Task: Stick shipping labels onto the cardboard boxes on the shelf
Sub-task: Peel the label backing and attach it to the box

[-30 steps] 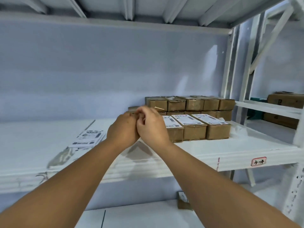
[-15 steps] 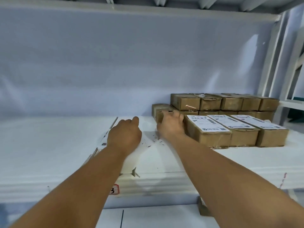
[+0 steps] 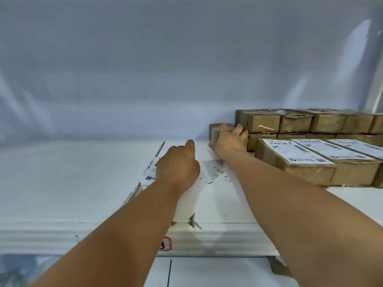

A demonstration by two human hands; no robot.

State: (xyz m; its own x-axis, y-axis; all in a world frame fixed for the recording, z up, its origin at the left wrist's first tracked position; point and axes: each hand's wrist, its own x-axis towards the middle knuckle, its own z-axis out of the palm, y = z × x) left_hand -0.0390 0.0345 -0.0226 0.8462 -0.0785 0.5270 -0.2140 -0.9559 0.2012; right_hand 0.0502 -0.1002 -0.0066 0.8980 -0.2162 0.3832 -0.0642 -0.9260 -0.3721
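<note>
The right hand point(image 3: 229, 145) grasps a small cardboard box point(image 3: 214, 130) at the far left end of the box group. Its fingers curl over the box's top and its thumb lies low on the left side. This box carries no label that can be seen. The left hand point(image 3: 176, 166) sits knuckles-up on the loose shipping labels point(image 3: 150, 172) lying flat on the white shelf point(image 3: 62, 183), left of the right hand. 1 digit points away, the rest are tucked under, and I cannot tell whether it pinches a label or only rests there.

Just right of the gripped box stands a far stack of plain boxes point(image 3: 327, 123), 2 layers high. In front of it is a near row of 3 labelled boxes point(image 3: 300, 175), each topped with a white label point(image 3: 296, 151). The labels show barcodes, a black logo square and a QR code, but the print is too small to read. Grey flecks point(image 3: 217, 175) mark the shelf between the forearms. On the shelf's near edge, a red-bordered tag point(image 3: 165, 244) shows what looks like a 3, partly hidden by the left forearm.
</note>
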